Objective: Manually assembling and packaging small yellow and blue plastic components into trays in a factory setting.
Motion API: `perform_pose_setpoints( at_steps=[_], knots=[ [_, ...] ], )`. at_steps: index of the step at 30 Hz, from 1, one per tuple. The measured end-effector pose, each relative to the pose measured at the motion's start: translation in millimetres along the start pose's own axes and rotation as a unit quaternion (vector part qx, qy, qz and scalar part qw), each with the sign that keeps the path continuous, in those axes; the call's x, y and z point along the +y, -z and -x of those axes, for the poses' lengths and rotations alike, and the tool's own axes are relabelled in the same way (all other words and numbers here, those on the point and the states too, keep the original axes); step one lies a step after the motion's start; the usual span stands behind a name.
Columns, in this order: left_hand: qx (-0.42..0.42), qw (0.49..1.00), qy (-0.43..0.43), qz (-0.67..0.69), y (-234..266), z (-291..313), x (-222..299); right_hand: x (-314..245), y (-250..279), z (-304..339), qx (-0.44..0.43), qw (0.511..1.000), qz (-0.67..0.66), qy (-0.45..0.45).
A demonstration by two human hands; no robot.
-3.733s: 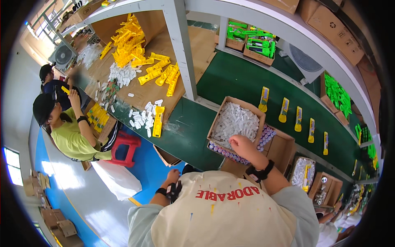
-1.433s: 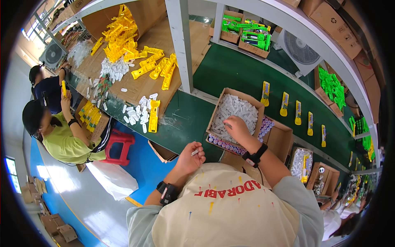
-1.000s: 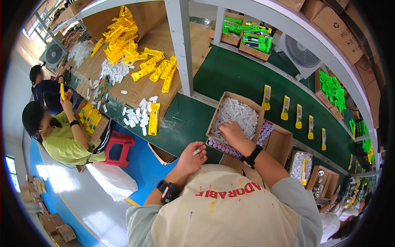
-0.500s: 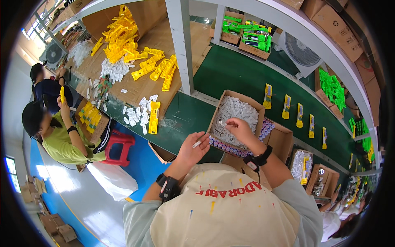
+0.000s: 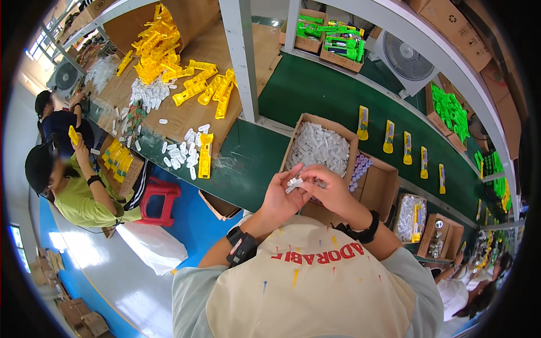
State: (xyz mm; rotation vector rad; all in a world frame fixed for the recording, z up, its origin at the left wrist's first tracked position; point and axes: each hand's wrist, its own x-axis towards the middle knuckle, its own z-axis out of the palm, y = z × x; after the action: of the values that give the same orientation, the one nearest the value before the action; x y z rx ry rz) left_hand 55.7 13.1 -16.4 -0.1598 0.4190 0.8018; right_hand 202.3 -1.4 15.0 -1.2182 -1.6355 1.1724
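Left hand (image 5: 282, 197) cupped palm up, right hand (image 5: 332, 190) close against it, pinching

White pieces (image 5: 293, 184), brown box (image 5: 353, 147)

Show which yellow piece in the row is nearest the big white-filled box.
The row's leftmost yellow piece, beside that box; the others lie farther right.

White pieces (image 5: 293, 183): small, bunched together, exact count unclear
Outline: narrow, partly hidden by fingers
Pose: slanted, raised above the surface
Place: over the left grip (image 5: 283, 194), pinched by the right grip (image 5: 328, 187)
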Motion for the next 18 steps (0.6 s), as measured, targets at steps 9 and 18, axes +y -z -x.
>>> perform_pose_setpoints(
  at_steps=[9, 18],
  knots=[
    [-0.009, 0.999, 0.005, 0.038, -0.9, 5.2, 3.2, -1.9, 0.4, 2.3, 0.084, 0.967, 0.188, 0.153],
    [0.001, 0.995, 0.049, 0.085, 61.7, 2.8, 25.1, 54.0, 9.4, -14.3, 0.135, 0.948, 0.258, 0.131]
  ],
)
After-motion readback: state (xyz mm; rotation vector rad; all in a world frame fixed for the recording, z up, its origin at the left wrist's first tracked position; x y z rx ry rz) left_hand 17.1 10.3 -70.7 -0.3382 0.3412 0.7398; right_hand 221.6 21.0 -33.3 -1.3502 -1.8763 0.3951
